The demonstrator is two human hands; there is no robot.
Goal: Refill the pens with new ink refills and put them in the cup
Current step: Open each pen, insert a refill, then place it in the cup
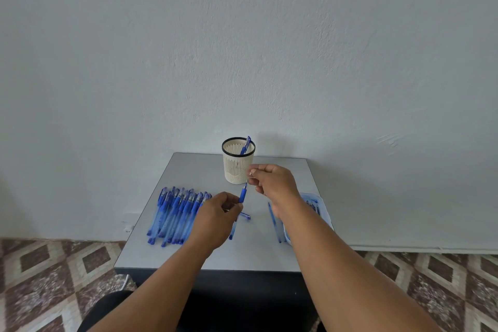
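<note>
The left hand (218,213) sits just below the centre of the frame, fingers curled round a blue pen (243,195) whose rubbery grip section sticks up and to the right out of the fist. The right hand (269,179) is just above and to the right of it, thumb and forefinger pinching the thin metal tip end of that same pen, so the pen runs slantwise between the two hands, above the tabletop (188,170).

Under the left hand, a clear plastic pen barrel (232,232) with a blue end lies on the smooth pale grey surface, and a small blue cap (245,215) lies just beside it. To the left of the hand, a heap of blue capped pens (175,213) with see-through barrels lies fanned side by side, caps toward the wall.

Behind the right hand, at the far edge of the tabletop, stands a cream slotted plastic cup (237,167) with a black rim; one blue pen (245,145) leans inside it against the right side, cap up.

By the right forearm, thin blue refills (274,221) lie on the tabletop next to a pale blue translucent tray (320,199) at the right edge, partly hidden by the arm.

Behind is a rough whitewashed wall (242,35); the floor (54,277) below has brown and cream diamond tiles.
</note>
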